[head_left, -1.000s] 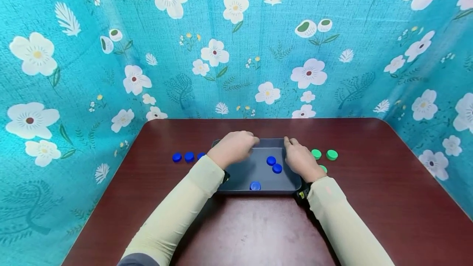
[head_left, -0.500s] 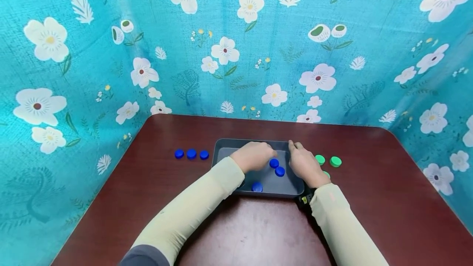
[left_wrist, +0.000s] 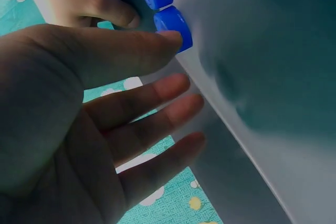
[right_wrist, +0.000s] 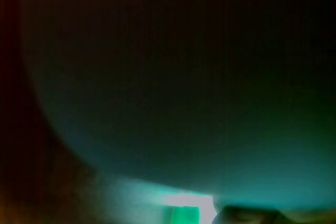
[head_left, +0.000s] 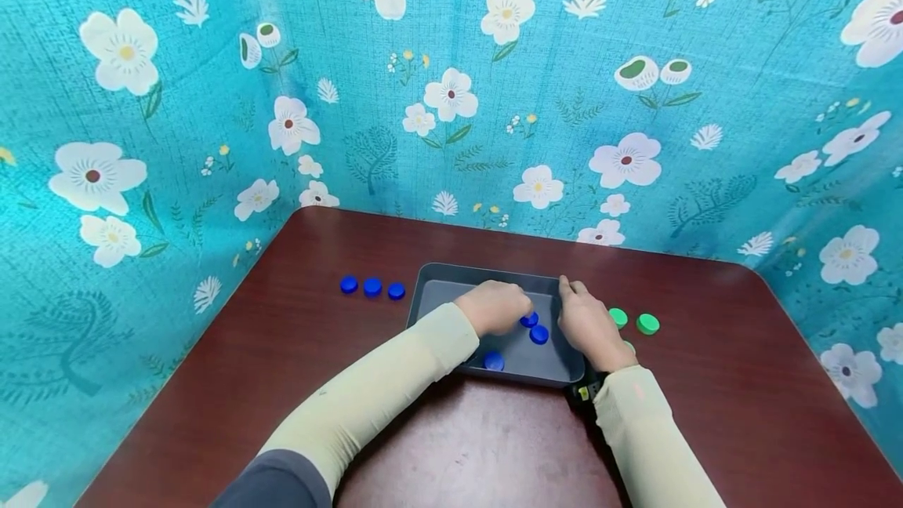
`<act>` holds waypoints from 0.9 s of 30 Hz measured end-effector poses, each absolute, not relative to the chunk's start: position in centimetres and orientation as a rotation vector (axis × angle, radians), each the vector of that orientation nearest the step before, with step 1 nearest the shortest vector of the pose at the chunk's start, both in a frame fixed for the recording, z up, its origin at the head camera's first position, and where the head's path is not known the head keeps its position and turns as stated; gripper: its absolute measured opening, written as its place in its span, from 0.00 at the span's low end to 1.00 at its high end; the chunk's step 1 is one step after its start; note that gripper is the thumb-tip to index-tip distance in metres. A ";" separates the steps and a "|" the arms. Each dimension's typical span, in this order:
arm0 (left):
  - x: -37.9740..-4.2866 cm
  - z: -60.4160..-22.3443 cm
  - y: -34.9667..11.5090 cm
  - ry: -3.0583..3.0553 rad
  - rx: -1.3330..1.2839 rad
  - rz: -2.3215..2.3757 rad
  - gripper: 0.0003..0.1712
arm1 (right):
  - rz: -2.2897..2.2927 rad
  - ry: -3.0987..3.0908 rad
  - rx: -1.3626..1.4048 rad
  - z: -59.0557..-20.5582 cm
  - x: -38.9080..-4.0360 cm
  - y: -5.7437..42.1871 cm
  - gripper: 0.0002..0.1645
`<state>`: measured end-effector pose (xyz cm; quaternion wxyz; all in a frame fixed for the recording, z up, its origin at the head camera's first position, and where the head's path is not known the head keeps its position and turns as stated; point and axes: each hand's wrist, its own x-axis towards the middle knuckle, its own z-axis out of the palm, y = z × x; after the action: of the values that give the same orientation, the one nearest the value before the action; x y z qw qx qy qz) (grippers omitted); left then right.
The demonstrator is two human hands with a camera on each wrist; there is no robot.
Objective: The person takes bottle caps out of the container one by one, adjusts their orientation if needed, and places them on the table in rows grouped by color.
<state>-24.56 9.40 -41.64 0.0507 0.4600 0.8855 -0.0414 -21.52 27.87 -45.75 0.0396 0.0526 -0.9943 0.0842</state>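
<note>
A dark grey rectangular tray (head_left: 440,289) stands on the table with three blue bottle caps inside. My left hand (head_left: 494,307) reaches into it, thumb tip on one blue bottle cap (left_wrist: 177,20); the index finger is hidden behind the thumb, and the other fingers stay spread. Touching that cap is a second blue cap (head_left: 539,334). A third blue cap (head_left: 494,361) lies by the near wall. At the tray's right side, my right hand (head_left: 589,325) grips the rim. The right wrist view is mostly dark and blurred.
Three blue caps (head_left: 372,287) sit in a row left of the tray. Green caps (head_left: 647,324) lie to its right, one partly behind the right hand. A floral curtain (head_left: 451,147) hangs behind the brown table (head_left: 282,335).
My left hand has moved right across the tray and come down onto a blue bottle cap. The right hand keeps its place on the rim. The head view has tilted and shifted.
</note>
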 end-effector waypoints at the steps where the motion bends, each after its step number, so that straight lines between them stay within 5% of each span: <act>1: -24.6 -41.7 9.5 2.693 1.396 -0.125 0.12 | 0.262 -3.041 0.162 -45.8 -21.5 27.9 0.35; 13: -24.5 -41.6 10.4 2.659 1.470 -0.229 0.19 | 0.256 -3.064 0.136 -45.6 -21.4 27.9 0.38; 27: -24.5 -42.0 10.8 2.632 1.393 -0.195 0.15 | 0.241 -3.021 0.165 -45.9 -21.4 28.0 0.36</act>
<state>-24.54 10.80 -42.00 0.0787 0.4653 0.8792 -0.0653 -21.37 27.98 -45.88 0.0534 0.0543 -0.9939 0.0794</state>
